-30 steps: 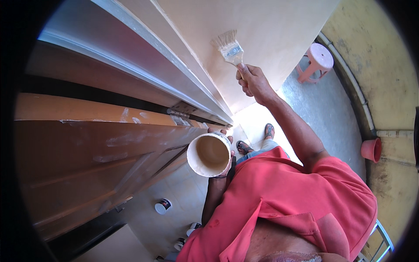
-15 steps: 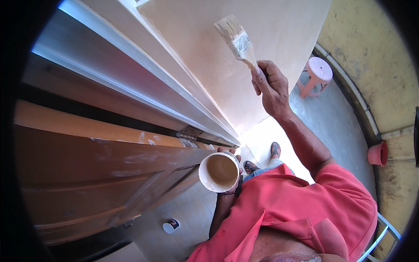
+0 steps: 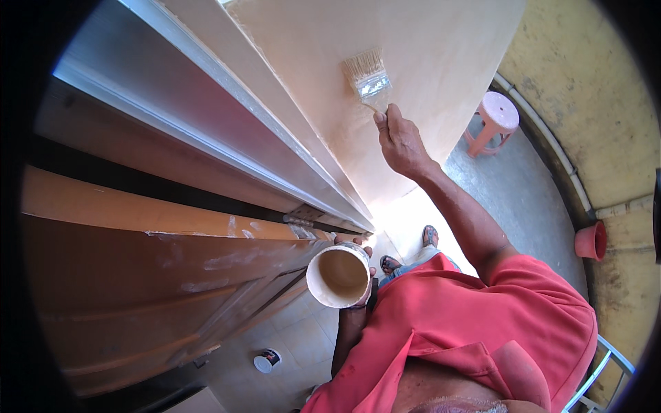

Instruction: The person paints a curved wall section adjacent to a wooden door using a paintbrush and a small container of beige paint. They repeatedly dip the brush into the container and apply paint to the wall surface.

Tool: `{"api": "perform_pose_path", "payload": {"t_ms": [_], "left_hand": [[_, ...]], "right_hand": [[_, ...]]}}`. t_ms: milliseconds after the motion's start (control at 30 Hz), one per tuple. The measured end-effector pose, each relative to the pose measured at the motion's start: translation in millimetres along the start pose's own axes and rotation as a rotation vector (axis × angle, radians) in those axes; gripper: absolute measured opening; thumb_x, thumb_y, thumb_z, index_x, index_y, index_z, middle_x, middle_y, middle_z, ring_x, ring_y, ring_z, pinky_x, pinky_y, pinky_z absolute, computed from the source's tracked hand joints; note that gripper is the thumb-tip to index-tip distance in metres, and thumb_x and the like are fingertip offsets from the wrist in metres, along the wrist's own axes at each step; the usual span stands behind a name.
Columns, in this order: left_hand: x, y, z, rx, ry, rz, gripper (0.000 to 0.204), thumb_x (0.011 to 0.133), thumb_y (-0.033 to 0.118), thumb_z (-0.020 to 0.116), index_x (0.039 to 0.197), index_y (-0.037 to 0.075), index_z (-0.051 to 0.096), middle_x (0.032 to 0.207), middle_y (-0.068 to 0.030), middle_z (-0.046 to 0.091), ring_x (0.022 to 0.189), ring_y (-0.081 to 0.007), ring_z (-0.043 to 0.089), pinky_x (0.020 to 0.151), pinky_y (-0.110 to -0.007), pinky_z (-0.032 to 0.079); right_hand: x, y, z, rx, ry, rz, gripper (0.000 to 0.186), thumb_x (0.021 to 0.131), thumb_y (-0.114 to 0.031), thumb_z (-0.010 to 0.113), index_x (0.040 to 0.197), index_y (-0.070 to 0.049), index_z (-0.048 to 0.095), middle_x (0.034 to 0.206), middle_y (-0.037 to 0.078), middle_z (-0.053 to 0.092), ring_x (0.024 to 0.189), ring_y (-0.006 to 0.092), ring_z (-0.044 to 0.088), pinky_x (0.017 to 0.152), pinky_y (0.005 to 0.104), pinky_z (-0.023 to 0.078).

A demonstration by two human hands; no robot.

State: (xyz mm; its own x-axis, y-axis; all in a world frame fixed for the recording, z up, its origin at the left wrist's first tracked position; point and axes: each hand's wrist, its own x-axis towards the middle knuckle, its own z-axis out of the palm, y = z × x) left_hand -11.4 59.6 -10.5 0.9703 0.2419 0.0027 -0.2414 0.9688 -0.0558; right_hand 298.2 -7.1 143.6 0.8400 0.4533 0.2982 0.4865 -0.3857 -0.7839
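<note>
Clasping one brush [image 3: 372,84] against the pale wall's [image 3: 441,48] backdrop, the right hand's grip [image 3: 403,143] is closed; nearer and left, the left hand's grip [image 3: 368,252] curls around one white cup [image 3: 319,277]. Far right: one pink stool [image 3: 499,112], one red bucket [image 3: 589,241].

From the round white cup [image 3: 338,277], the brown panelled wooden door [image 3: 138,265] stands left, the flat pale-bristled brush [image 3: 368,74] ahead, the round pink plastic stool [image 3: 498,111] ahead and right, the tapered red plastic bucket [image 3: 589,241] farther right.
</note>
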Motion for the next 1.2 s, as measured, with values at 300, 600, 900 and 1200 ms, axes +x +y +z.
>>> {"api": "perform_pose_path", "payload": {"t_ms": [300, 600, 900, 1200], "left_hand": [[21, -8, 6, -0.086, -0.008, -0.105, 0.070, 0.103, 0.061, 0.059, 0.164, 0.030, 0.044, 0.163, -0.0168, 0.045, 0.144, -0.0413, 0.044, 0.092, -0.057, 0.057], [12, -14, 1, -0.061, 0.018, -0.105, 0.070, 0.103, 0.063, 0.058, 0.164, 0.030, 0.044, 0.163, -0.0165, 0.045, 0.143, -0.0417, 0.043, 0.092, -0.057, 0.057], [11, -11, 1, -0.173, -0.081, -0.013, 0.079, 0.105, 0.061, 0.059, 0.169, 0.024, 0.033, 0.163, -0.0237, 0.039, 0.150, -0.0488, 0.040, 0.099, -0.068, 0.056], [14, -3, -2, -0.042, -0.026, -0.079, 0.071, 0.102, 0.061, 0.061, 0.164, 0.032, 0.043, 0.165, -0.0142, 0.044, 0.146, -0.0396, 0.041, 0.094, -0.058, 0.056]], "right_hand": [[-52, 66, 19, -0.037, -0.286, 0.252, 0.045, 0.116, -0.037, 0.042, 0.103, 0.005, 0.050, 0.083, 0.032, 0.066, 0.086, 0.0558, 0.064, 0.080, 0.0636, 0.048], [-98, 89, 21, 0.685, -0.413, 0.829, 0.039, 0.112, -0.028, 0.054, 0.096, 0.007, 0.061, 0.064, 0.004, 0.053, 0.041, 0.0124, 0.045, 0.037, 0.0297, 0.034], [-30, -16, -49, 0.810, -0.293, 0.588, 0.046, 0.114, -0.030, 0.055, 0.101, 0.012, 0.067, 0.066, 0.004, 0.056, 0.042, 0.0059, 0.043, 0.038, 0.0230, 0.033], [-18, -67, -97, 0.747, -0.163, 0.155, 0.051, 0.116, -0.043, 0.051, 0.101, 0.004, 0.066, 0.063, 0.002, 0.052, 0.044, 0.0077, 0.044, 0.041, 0.0268, 0.034]]}}
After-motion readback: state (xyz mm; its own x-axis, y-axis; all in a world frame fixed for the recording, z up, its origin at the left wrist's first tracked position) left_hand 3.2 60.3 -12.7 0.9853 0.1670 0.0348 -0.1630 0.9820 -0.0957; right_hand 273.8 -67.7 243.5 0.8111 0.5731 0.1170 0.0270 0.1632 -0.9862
